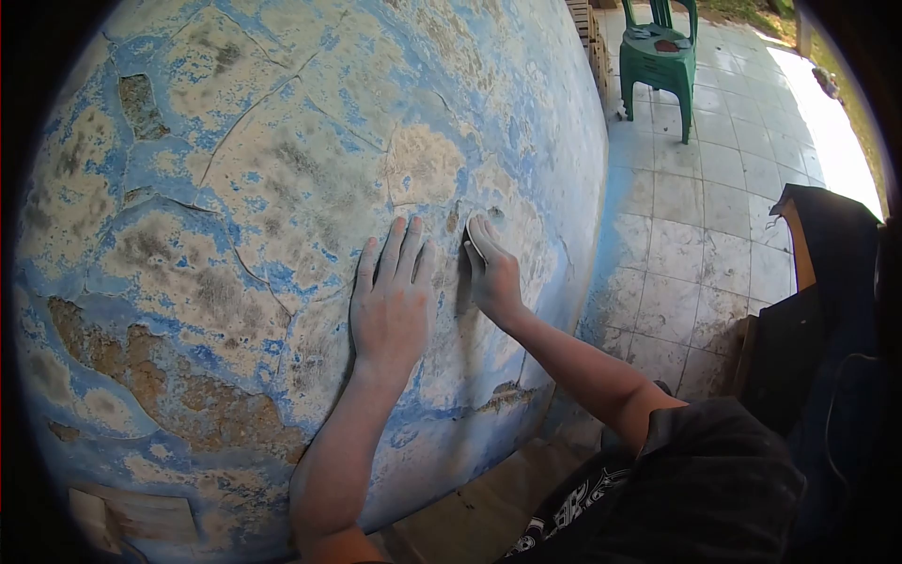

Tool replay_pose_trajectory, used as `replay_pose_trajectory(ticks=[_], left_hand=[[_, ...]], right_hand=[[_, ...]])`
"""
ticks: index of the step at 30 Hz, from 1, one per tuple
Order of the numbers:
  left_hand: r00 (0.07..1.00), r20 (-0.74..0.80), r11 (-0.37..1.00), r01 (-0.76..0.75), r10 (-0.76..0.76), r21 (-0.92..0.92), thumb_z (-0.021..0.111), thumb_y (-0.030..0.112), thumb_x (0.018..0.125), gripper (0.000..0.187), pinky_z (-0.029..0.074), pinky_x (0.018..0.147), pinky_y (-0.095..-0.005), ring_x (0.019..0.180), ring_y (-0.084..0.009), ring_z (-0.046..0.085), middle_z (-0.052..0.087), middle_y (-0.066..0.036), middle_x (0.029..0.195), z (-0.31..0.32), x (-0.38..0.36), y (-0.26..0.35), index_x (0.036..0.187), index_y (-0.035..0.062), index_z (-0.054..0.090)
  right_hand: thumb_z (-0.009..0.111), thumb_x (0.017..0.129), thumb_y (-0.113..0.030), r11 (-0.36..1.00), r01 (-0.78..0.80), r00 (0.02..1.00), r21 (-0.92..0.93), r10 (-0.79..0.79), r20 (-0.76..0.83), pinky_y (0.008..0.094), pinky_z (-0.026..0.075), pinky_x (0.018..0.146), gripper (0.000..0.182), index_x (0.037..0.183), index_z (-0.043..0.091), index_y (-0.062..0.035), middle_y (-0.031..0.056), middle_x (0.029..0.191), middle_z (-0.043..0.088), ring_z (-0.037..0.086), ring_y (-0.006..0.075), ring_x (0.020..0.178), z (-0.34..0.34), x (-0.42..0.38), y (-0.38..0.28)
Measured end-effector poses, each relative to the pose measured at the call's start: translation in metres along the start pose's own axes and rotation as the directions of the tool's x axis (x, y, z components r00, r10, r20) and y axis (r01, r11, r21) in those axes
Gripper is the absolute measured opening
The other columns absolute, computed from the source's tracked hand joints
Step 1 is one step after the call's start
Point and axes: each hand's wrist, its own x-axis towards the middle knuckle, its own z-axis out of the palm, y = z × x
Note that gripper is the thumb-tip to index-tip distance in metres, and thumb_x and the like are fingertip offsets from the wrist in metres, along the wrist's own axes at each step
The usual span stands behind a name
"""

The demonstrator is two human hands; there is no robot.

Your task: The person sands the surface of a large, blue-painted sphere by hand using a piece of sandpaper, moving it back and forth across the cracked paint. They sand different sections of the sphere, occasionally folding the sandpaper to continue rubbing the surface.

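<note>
My left hand (pixel 392 305) lies flat on the peeling blue wall (pixel 310 226), fingers stretched upward and slightly spread, dusted with pale powder. To its right, my right hand (pixel 495 273) presses a thin, pale-edged piece of what looks like sandpaper (pixel 474 235) against the wall. Its fingers are close together over the piece and also powdery. Most of the piece is hidden beneath them. Around both hands the paint is worn into blue, cream and grey patches, with cracks and small holes near the right fingertips.
A green plastic chair (pixel 658 64) with small items on its seat stands on the tiled floor (pixel 672 226). Dark fabric-like material (pixel 827 244) is at the right. Exposed rough plaster (pixel 188 395) marks the lower left wall. An electrical-looking pale panel (pixel 150 517) is below.
</note>
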Motion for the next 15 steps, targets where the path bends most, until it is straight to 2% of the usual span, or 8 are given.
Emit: replay_pose_trajectory(ticks=[1, 3, 5, 7, 8, 11, 15], left_hand=[[1.0, -0.006, 1.0, -0.004, 0.004, -0.009, 0.068, 0.038, 0.101, 0.06, 0.017, 0.138, -0.0504, 0.168, -0.0222, 0.027, 0.039, -0.006, 0.179, 0.001, 0.0, 0.0, 0.158, 0.0181, 0.061], [1.0, -0.012, 1.0, -0.003, 0.003, 0.004, 0.068, 0.038, 0.102, 0.06, 0.017, 0.138, -0.0506, 0.168, -0.0223, 0.027, 0.039, -0.006, 0.178, 0.004, 0.001, 0.001, 0.158, 0.018, 0.061], [1.0, -0.021, 1.0, -0.001, 0.002, 0.029, 0.068, 0.039, 0.102, 0.06, 0.017, 0.138, -0.0508, 0.168, -0.0224, 0.027, 0.04, -0.006, 0.178, 0.003, 0.002, -0.001, 0.158, 0.0179, 0.061], [1.0, -0.01, 1.0, -0.01, 0.009, -0.028, 0.068, 0.038, 0.101, 0.059, 0.017, 0.138, -0.0509, 0.168, -0.0225, 0.027, 0.041, -0.006, 0.177, 0.001, 0.0, 0.0, 0.157, 0.0179, 0.062], [1.0, -0.009, 1.0, -0.01, 0.01, -0.025, 0.068, 0.038, 0.101, 0.059, 0.017, 0.138, -0.0509, 0.168, -0.0225, 0.027, 0.041, -0.006, 0.177, 0.001, 0.001, 0.0, 0.157, 0.0179, 0.062], [1.0, 0.009, 0.999, -0.017, 0.018, -0.039, 0.068, 0.037, 0.101, 0.059, 0.016, 0.138, -0.0508, 0.168, -0.0222, 0.028, 0.042, -0.006, 0.177, 0.003, 0.002, 0.002, 0.156, 0.0179, 0.062], [1.0, -0.006, 1.0, -0.014, 0.014, 0.002, 0.069, 0.037, 0.101, 0.059, 0.017, 0.138, -0.0508, 0.168, -0.0219, 0.028, 0.042, -0.006, 0.177, 0.005, 0.002, 0.004, 0.156, 0.0177, 0.062]], right_hand=[[0.064, 0.101, 0.006, 0.998, 0.062, 0.998, 0.02, -0.063, 0.021, 0.0452, 0.046, 0.124, 0.052, 0.153, 0.06, 0.0035, 0.0323, 0.157, 0.056, 0.048, 0.0441, 0.152, -0.001, -0.01, -0.016], [0.065, 0.099, 0.009, 0.976, 0.213, 0.961, 0.051, -0.219, 0.168, 0.0469, 0.046, 0.124, 0.055, 0.153, 0.059, 0.0043, 0.0303, 0.16, 0.055, 0.046, 0.0462, 0.154, -0.003, -0.045, -0.025], [0.065, 0.1, 0.005, 0.959, 0.284, 0.934, -0.006, -0.275, 0.229, 0.049, 0.047, 0.123, 0.056, 0.156, 0.058, 0.0016, 0.0301, 0.161, 0.054, 0.046, 0.0459, 0.154, -0.008, -0.054, -0.008], [0.064, 0.102, 0.004, 0.988, 0.145, 0.989, -0.049, -0.144, 0.022, 0.0484, 0.048, 0.123, 0.053, 0.155, 0.059, 0.0022, 0.0306, 0.161, 0.053, 0.047, 0.0465, 0.154, 0.003, -0.029, 0.007], [0.062, 0.103, 0.006, 0.999, 0.028, 0.999, -0.03, -0.029, -0.03, 0.0472, 0.046, 0.124, 0.05, 0.153, 0.058, 0.0064, 0.0332, 0.159, 0.054, 0.047, 0.046, 0.153, 0.005, -0.009, 0.015], [0.062, 0.103, 0.005, 0.999, 0.048, 0.997, 0.024, -0.047, -0.058, 0.0458, 0.046, 0.124, 0.049, 0.153, 0.058, 0.0066, 0.0338, 0.159, 0.053, 0.048, 0.045, 0.153, 0.006, 0.0, -0.006], [0.062, 0.105, 0.005, 0.948, 0.317, 0.915, 0.028, -0.313, 0.253, 0.0452, 0.045, 0.125, 0.047, 0.152, 0.06, 0.0053, 0.033, 0.158, 0.055, 0.048, 0.0434, 0.154, -0.011, -0.053, -0.009]])
